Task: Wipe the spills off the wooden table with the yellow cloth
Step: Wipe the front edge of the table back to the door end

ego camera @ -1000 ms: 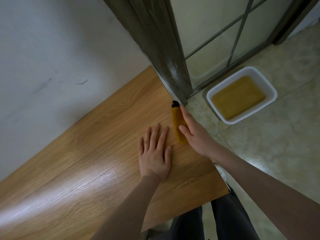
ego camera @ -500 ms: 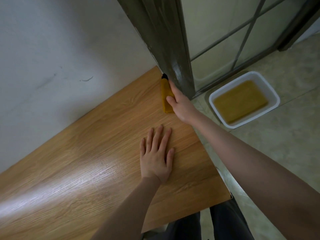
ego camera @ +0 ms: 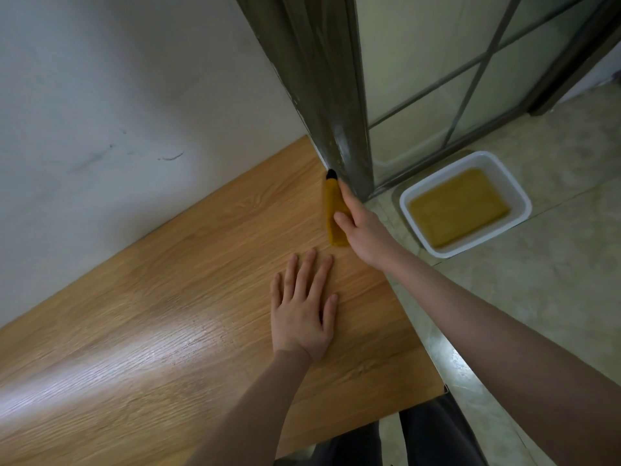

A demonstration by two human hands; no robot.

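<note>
The folded yellow cloth lies on the wooden table at its far right edge, beside the door frame. A small black tip shows at the cloth's far end. My right hand presses on the cloth with straight fingers, the thumb on top and the index finger along its right side. My left hand rests flat on the table, fingers spread, just nearer to me than the cloth. I see no wet patch on the wood, only a bright glare at the left.
A dark door frame stands at the table's far right corner, with a white wall behind the table. On the tiled floor to the right sits a white basin with yellow-brown contents. My dark trousers show below the near edge.
My right hand slid the cloth away from me along the table's right edge, up to the corner by the door frame. My left hand stayed flat in place.
</note>
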